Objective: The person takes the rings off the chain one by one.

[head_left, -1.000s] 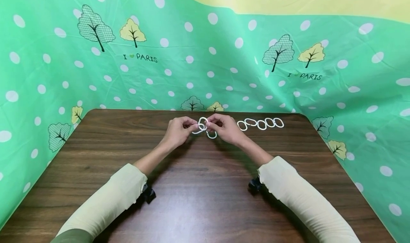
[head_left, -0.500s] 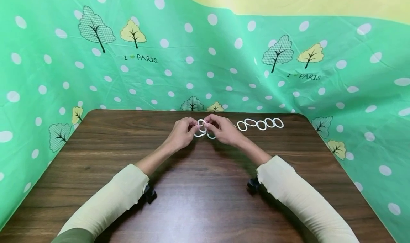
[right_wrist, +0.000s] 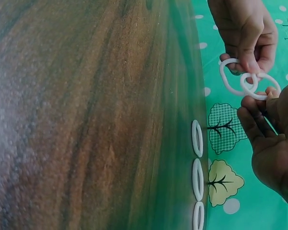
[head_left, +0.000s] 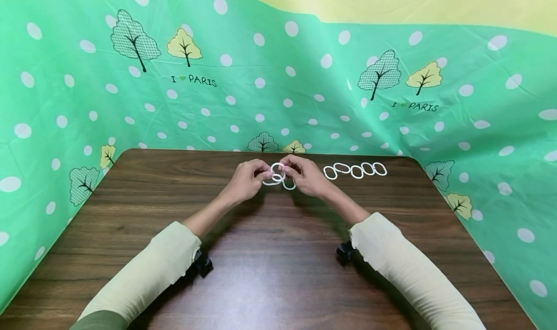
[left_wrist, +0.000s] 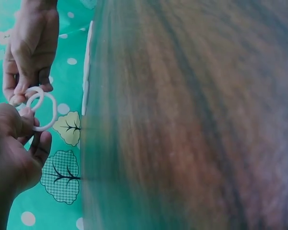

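Observation:
In the head view, my left hand (head_left: 244, 181) and right hand (head_left: 306, 176) meet near the table's far edge. Two white oval plastic links cross between them. My left hand pinches the lower link (right_wrist: 224, 79), which hangs tilted under its fingertips. The other link (head_left: 275, 165) is pinched between the thumb and fingers of my right hand (right_wrist: 277, 143). In both wrist views the two ovals overlap and look hooked through each other. A third white link (head_left: 289, 188) shows below my right hand; whether it lies on the table or hangs is unclear.
Several more white links (head_left: 357, 172) lie in a loose row on the dark wooden table (head_left: 270, 252), right of my right hand. A green dotted curtain (head_left: 278, 88) with printed trees rises behind the table and along its sides.
Half a second ago the links overlapped more closely, and the upper oval looked smaller. Now it shows larger and the lower link lies flatter beneath it. Both hands stay in nearly the same place.

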The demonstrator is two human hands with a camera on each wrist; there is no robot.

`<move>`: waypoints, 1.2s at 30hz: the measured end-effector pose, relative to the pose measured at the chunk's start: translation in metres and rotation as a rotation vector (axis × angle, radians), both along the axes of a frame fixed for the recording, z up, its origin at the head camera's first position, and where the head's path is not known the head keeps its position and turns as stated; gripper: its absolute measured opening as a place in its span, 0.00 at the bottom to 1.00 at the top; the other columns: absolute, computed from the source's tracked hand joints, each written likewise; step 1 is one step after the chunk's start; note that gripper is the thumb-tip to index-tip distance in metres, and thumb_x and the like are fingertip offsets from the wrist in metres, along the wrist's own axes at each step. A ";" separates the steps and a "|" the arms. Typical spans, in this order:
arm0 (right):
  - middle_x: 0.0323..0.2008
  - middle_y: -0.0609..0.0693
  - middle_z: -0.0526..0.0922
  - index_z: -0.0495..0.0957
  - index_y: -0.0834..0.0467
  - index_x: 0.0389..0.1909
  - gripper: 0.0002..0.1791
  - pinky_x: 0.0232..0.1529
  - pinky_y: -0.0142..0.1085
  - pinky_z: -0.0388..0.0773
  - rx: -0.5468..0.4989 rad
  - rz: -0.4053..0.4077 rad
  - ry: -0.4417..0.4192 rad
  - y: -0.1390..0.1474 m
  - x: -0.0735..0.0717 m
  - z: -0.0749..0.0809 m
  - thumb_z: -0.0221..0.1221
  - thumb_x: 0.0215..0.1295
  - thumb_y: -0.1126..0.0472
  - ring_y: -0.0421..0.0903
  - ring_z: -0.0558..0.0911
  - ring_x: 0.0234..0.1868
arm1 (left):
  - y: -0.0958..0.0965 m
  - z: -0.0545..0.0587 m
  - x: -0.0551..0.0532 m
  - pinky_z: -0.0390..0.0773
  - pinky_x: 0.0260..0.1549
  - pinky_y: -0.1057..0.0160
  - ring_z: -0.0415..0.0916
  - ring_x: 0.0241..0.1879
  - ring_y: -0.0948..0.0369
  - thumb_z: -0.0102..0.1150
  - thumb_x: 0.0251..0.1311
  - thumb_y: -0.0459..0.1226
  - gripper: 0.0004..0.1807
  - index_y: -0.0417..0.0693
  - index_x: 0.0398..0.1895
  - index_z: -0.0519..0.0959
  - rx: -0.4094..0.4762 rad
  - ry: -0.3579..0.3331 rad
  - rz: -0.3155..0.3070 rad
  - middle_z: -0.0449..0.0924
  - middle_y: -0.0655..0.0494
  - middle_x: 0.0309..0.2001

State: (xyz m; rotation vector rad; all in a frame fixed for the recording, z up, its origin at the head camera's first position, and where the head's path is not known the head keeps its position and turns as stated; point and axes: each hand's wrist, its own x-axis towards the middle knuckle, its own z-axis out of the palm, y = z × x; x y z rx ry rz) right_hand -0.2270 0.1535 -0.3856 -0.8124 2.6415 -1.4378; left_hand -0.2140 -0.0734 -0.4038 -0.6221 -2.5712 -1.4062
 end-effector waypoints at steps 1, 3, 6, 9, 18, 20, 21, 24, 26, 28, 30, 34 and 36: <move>0.40 0.58 0.88 0.85 0.62 0.51 0.06 0.42 0.31 0.79 -0.005 0.000 -0.002 0.000 0.000 0.000 0.60 0.85 0.65 0.67 0.86 0.46 | 0.000 0.001 0.000 0.80 0.46 0.62 0.83 0.43 0.55 0.69 0.76 0.31 0.04 0.37 0.42 0.90 0.011 -0.010 -0.005 0.91 0.44 0.43; 0.39 0.58 0.88 0.85 0.62 0.50 0.06 0.41 0.30 0.78 -0.012 0.001 0.000 0.001 0.000 -0.001 0.61 0.85 0.66 0.67 0.86 0.46 | -0.001 0.001 -0.001 0.80 0.44 0.64 0.82 0.42 0.57 0.70 0.75 0.31 0.04 0.37 0.42 0.90 0.033 -0.032 -0.016 0.91 0.45 0.42; 0.39 0.60 0.88 0.85 0.63 0.50 0.05 0.40 0.30 0.78 -0.019 0.005 0.016 0.001 -0.001 -0.001 0.61 0.84 0.67 0.67 0.85 0.45 | -0.003 0.002 -0.002 0.79 0.41 0.66 0.80 0.39 0.61 0.71 0.75 0.31 0.04 0.37 0.42 0.90 0.067 -0.072 -0.039 0.91 0.46 0.40; 0.38 0.63 0.88 0.86 0.63 0.49 0.05 0.39 0.29 0.77 -0.024 0.006 0.035 0.002 -0.001 -0.001 0.62 0.83 0.68 0.67 0.85 0.43 | -0.005 0.001 -0.003 0.78 0.37 0.69 0.78 0.36 0.64 0.71 0.75 0.31 0.04 0.36 0.42 0.90 0.108 -0.117 -0.071 0.90 0.46 0.38; 0.37 0.58 0.89 0.88 0.63 0.48 0.05 0.39 0.29 0.77 -0.016 0.011 0.061 0.003 -0.001 0.000 0.64 0.81 0.68 0.67 0.85 0.42 | -0.009 0.000 -0.004 0.75 0.35 0.70 0.76 0.35 0.62 0.70 0.74 0.27 0.04 0.31 0.42 0.89 0.180 -0.171 -0.162 0.89 0.43 0.37; 0.37 0.58 0.89 0.89 0.62 0.48 0.05 0.40 0.29 0.78 -0.007 0.008 0.068 0.003 -0.001 0.001 0.65 0.81 0.68 0.64 0.85 0.42 | -0.009 -0.001 -0.004 0.76 0.36 0.70 0.79 0.37 0.57 0.70 0.74 0.27 0.04 0.31 0.43 0.89 0.182 -0.167 -0.176 0.90 0.42 0.38; 0.38 0.57 0.89 0.89 0.62 0.48 0.05 0.40 0.29 0.78 -0.001 0.007 0.075 0.003 -0.001 0.002 0.65 0.81 0.68 0.62 0.85 0.41 | -0.010 -0.001 -0.004 0.77 0.37 0.70 0.80 0.38 0.55 0.70 0.74 0.27 0.04 0.31 0.43 0.89 0.181 -0.162 -0.182 0.91 0.42 0.38; 0.39 0.57 0.90 0.90 0.61 0.48 0.05 0.41 0.29 0.78 0.015 0.002 0.081 0.003 0.000 0.003 0.65 0.81 0.67 0.53 0.85 0.40 | -0.010 -0.002 -0.004 0.78 0.40 0.69 0.82 0.41 0.52 0.69 0.75 0.27 0.04 0.31 0.44 0.89 0.173 -0.155 -0.191 0.91 0.39 0.41; 0.40 0.57 0.90 0.90 0.61 0.49 0.05 0.41 0.29 0.79 0.022 0.001 0.084 0.002 0.000 0.003 0.65 0.81 0.67 0.48 0.84 0.39 | -0.011 -0.003 -0.005 0.79 0.42 0.69 0.82 0.42 0.54 0.67 0.76 0.27 0.05 0.31 0.46 0.89 0.162 -0.150 -0.193 0.92 0.37 0.44; 0.39 0.57 0.90 0.90 0.60 0.49 0.06 0.41 0.30 0.78 0.026 0.001 0.087 0.002 -0.001 0.002 0.65 0.82 0.67 0.46 0.83 0.39 | -0.011 -0.003 -0.005 0.79 0.44 0.68 0.81 0.42 0.59 0.66 0.77 0.27 0.06 0.31 0.46 0.89 0.158 -0.153 -0.192 0.91 0.36 0.45; 0.40 0.57 0.91 0.90 0.60 0.48 0.05 0.42 0.31 0.79 0.041 0.003 0.114 0.002 -0.001 0.002 0.66 0.81 0.67 0.45 0.83 0.40 | -0.012 -0.004 -0.005 0.78 0.45 0.68 0.81 0.43 0.57 0.65 0.77 0.27 0.06 0.30 0.47 0.89 0.162 -0.165 -0.194 0.90 0.31 0.47; 0.43 0.56 0.93 0.91 0.61 0.48 0.05 0.45 0.32 0.80 0.067 0.008 0.192 0.000 0.000 0.003 0.67 0.79 0.68 0.46 0.84 0.42 | -0.012 -0.004 -0.004 0.77 0.45 0.68 0.81 0.44 0.55 0.64 0.78 0.27 0.07 0.29 0.47 0.88 0.183 -0.191 -0.192 0.88 0.26 0.48; 0.43 0.56 0.94 0.91 0.62 0.48 0.05 0.45 0.33 0.82 0.073 0.022 0.253 -0.002 0.001 0.003 0.68 0.78 0.70 0.47 0.86 0.42 | -0.012 -0.003 -0.003 0.77 0.45 0.68 0.81 0.44 0.55 0.63 0.79 0.27 0.07 0.28 0.47 0.88 0.191 -0.194 -0.185 0.88 0.26 0.47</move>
